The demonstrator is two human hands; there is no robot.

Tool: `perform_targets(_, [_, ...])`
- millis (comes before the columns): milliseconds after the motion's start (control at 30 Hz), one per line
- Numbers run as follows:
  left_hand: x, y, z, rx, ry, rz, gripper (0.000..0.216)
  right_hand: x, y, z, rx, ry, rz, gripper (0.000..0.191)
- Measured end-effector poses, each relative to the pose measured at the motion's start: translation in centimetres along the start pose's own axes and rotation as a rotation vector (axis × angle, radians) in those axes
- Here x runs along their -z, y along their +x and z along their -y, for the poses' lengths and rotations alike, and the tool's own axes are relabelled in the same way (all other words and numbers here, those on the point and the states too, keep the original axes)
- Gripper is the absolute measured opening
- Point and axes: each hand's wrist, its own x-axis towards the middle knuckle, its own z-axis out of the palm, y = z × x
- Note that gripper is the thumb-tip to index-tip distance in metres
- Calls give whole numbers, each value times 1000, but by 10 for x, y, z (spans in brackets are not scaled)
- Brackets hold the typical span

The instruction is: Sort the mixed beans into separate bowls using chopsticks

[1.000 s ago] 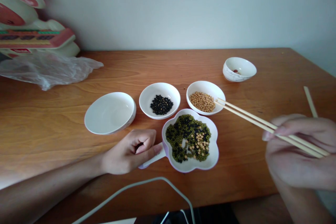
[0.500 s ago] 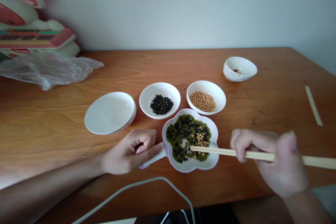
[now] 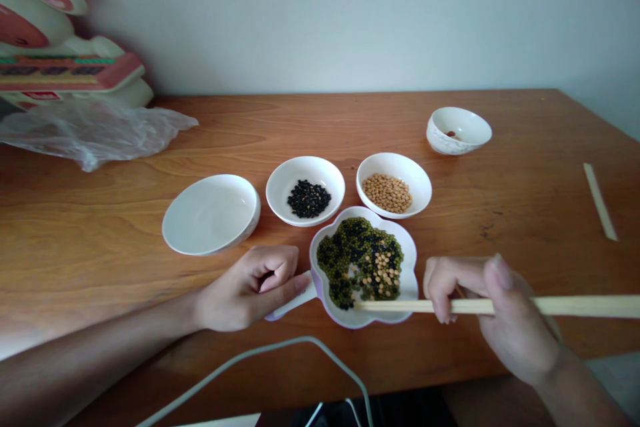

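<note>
My left hand (image 3: 255, 290) is closed on the short handle of a white, flower-shaped dish (image 3: 409, 283) with a lilac rim. Mixed green, black and tan beans (image 3: 360, 253) lie in the dish, the tan ones mostly toward its right side. Between the fingers of my right hand (image 3: 495, 313) is a pair of pale wooden chopsticks (image 3: 575, 305). Their tips reach into the lower part of the dish, touching or close to the beans. Behind the dish stand a white bowl of black beans (image 3: 309, 199) and another of tan soybeans (image 3: 387, 193).
An empty white bowl (image 3: 210, 217) stands at the left, and a small bowl (image 3: 457, 132) with something reddish in it at the back right. A pale stick (image 3: 600, 201) lies far right. Clear plastic (image 3: 95, 133) lies before a rabbit-shaped toy (image 3: 70, 73). A cable (image 3: 260, 349) crosses the front.
My right hand has shifted left and slightly down. The chopstick tips have moved lower in the dish, near its front edge. My left hand keeps its hold on the handle.
</note>
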Motion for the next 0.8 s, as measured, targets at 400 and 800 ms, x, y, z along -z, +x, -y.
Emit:
perform_targets(400, [0,0,0,-2,18,-10,43,-1,4,7,61,-38,-75,77])
perform_targets(800, [-1,2,-2,1,6,-6,44,1,1,-2,77,-86,-27,72])
